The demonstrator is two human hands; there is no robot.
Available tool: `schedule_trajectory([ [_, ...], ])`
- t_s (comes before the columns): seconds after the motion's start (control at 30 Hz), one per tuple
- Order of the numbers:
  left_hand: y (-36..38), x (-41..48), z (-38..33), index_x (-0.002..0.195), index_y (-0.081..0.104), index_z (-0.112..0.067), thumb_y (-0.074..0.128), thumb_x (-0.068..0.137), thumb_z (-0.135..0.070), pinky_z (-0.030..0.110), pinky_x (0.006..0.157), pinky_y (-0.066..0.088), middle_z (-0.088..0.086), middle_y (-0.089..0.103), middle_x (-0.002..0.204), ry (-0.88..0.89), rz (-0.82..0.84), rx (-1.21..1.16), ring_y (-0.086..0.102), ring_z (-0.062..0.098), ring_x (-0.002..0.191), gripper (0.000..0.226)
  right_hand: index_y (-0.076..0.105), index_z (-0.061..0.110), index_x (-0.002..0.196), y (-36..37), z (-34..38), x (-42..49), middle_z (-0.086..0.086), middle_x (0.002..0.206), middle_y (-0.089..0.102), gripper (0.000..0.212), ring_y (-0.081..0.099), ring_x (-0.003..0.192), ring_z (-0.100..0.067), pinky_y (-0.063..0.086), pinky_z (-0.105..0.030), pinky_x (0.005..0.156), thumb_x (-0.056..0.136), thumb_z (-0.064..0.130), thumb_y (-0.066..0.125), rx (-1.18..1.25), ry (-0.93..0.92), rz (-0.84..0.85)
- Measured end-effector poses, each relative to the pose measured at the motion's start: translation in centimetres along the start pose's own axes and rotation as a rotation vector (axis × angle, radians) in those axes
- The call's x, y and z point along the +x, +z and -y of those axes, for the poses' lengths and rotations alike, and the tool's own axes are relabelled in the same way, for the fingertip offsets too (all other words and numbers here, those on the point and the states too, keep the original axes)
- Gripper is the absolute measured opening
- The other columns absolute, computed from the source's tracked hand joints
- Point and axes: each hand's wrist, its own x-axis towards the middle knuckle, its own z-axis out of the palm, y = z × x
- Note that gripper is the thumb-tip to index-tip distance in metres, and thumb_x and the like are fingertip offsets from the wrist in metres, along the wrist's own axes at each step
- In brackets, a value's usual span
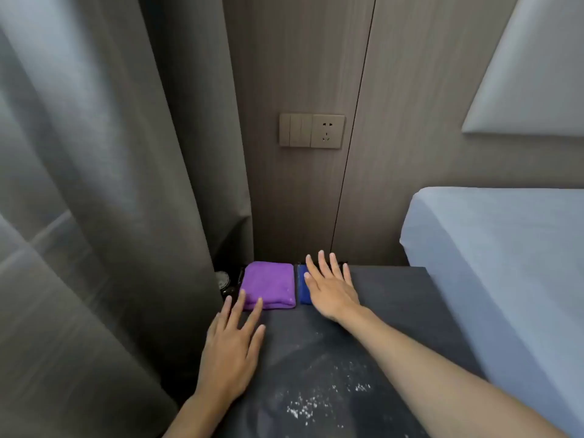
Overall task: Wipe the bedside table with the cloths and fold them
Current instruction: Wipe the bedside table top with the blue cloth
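Curtain (126,216) crowds left hand (230,352), fingers spread; right hand (331,289), splayed, covers blue cloth (302,289) beside purple cloth (270,284).

No readable text anywhere (labels, brands, numbers none).

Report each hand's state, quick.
Left hand: open, fingers spread, fingertips on the near edge of the purple cloth, gripping nothing.
Right hand: open, flat over the blue cloth, gripping nothing.
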Motion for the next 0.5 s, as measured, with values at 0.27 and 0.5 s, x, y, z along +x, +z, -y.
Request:
schedule_trajectory([
  [0.27,1.5,1.9,0.9,0.15,0.002,-0.049,-0.01,0.088,-0.068,0.034,0.12,-0.007,-0.018,-0.017,0.161,0.046,0.046,0.056,-0.025,0.01,0.147,0.066,-0.006,0.033,0.159,1.8,-1.5,0.7,0.005,0.168,-0.011,0.055,-0.014,0.154,-0.016,-0.009,-0.046,0.123,0.107,0.044,0.007,-0.201,-0.031,-0.061],
  [0.5,1.1,1.5,0.5,0.151,0.003,-0.049,-0.014,0.082,-0.073,0.034,0.122,-0.002,-0.018,-0.015,0.162,0.022,0.062,0.031,-0.023,0.008,0.147,0.075,-0.005,0.037,0.159,0.5,-4.5,0.3,0.008,0.168,-0.009,0.054,-0.013,0.154,-0.013,-0.005,-0.043,0.124,0.107,0.044,0.009,-0.24,-0.166,-0.02],
])
